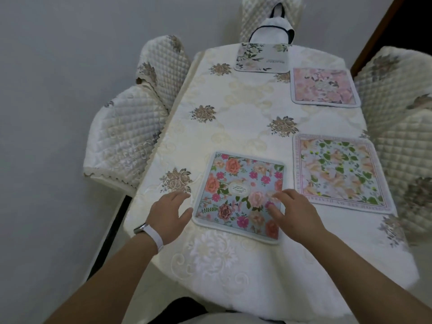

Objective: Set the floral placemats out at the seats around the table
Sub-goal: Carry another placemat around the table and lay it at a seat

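Note:
Several floral placemats lie on the cream tablecloth (245, 108). A blue mat with pink and orange roses (236, 183) sits at the near end, slightly skewed. My left hand (169, 213) rests open at its left edge, thumb touching the border. My right hand (294, 211) lies on the mat's right part, fingers spread and pressing down. A white mat with green leaves (336, 169) lies at the near right seat. A pink mat (323, 87) lies at the far right seat. A pale grey-green mat (261, 57) lies at the far end.
Quilted cream chairs stand along the left (126, 136), the right (402, 136) and the far end (268, 12). A white bag with black trim (271, 31) sits on the far chair. A grey wall runs down the left side.

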